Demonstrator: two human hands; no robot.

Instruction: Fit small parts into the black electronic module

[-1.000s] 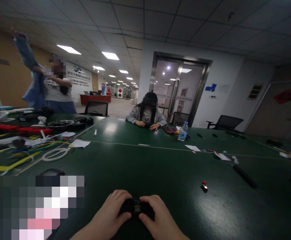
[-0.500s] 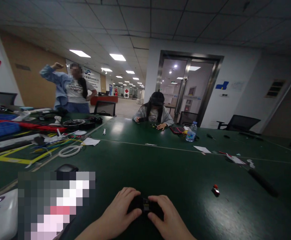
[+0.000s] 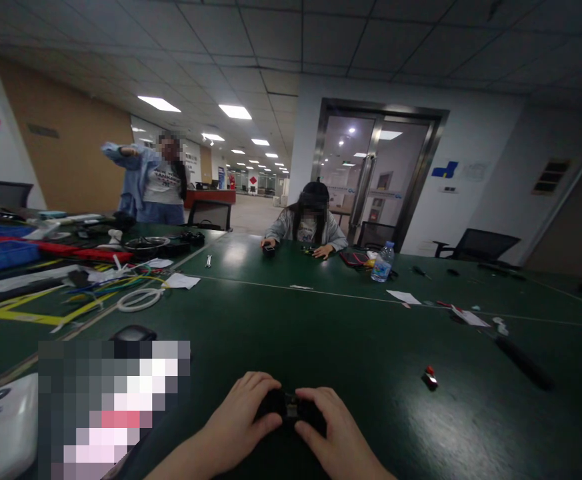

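Both of my hands grip one small black device (image 3: 289, 408) on the green table (image 3: 351, 340), at the bottom middle of the view. My left hand (image 3: 238, 421) curls round its left end and my right hand (image 3: 328, 433) curls round its right end. Thumbs and fingers press on it, so most of the device is hidden. A small red and black part (image 3: 429, 378) lies on the table to the right, apart from my hands.
A white controller (image 3: 1, 427) and a blurred-out patch lie at the lower left. Coiled white cable (image 3: 139, 299), coloured wires and blue bins crowd the left. A person sits across the table by a water bottle (image 3: 383, 262). Another person stands at the far left. A black rod (image 3: 523, 361) lies right.
My hands keep the same hold on the black device. The view has swung a little. The standing person has lowered an arm, and the seated person's hand has moved on the table.
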